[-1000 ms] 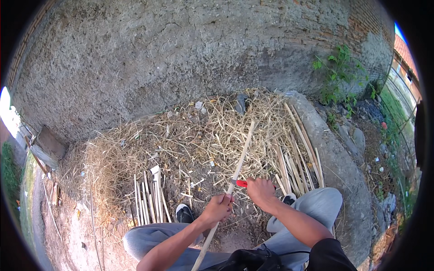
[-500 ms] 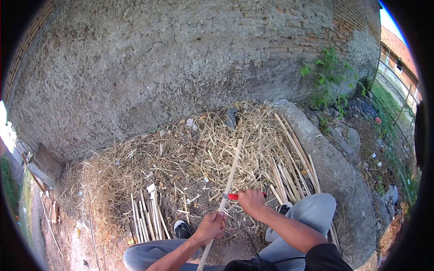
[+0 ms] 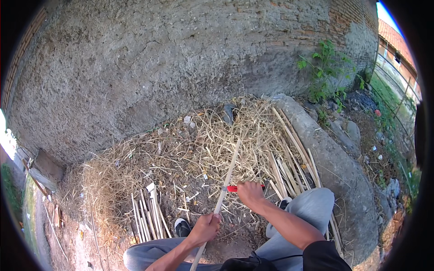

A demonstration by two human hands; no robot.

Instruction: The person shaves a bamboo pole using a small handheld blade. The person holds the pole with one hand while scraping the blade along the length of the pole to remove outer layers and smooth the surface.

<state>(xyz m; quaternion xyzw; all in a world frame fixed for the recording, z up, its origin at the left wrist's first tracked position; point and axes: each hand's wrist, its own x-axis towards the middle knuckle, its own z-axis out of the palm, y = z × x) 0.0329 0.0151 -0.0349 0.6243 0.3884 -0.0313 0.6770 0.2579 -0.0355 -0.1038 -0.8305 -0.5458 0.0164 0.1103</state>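
Note:
A long pale strip of what looks like split bamboo [image 3: 231, 167] slants up and away from my lap. My left hand [image 3: 204, 229] is closed round its lower part, and the strip's near end runs down over my leg. My right hand [image 3: 250, 194] grips a knife with a red handle [image 3: 232, 189]. Its short blade meets the strip a little beyond my left hand, crossing it from the right. Most of the handle is hidden in my fist.
Pale shavings [image 3: 244, 131] cover the ground ahead. Bundles of strips lie left [image 3: 148, 214] and right [image 3: 289, 174] of my feet. A long stone curb [image 3: 337, 176] borders the right side. A rough plastered wall [image 3: 181, 67] rises behind, with a leafy plant [image 3: 323, 67] beside it.
The knife has slid slightly farther up the strip, away from my left hand. My left hand and the strip's near end have shifted a little left. Both grips stay closed.

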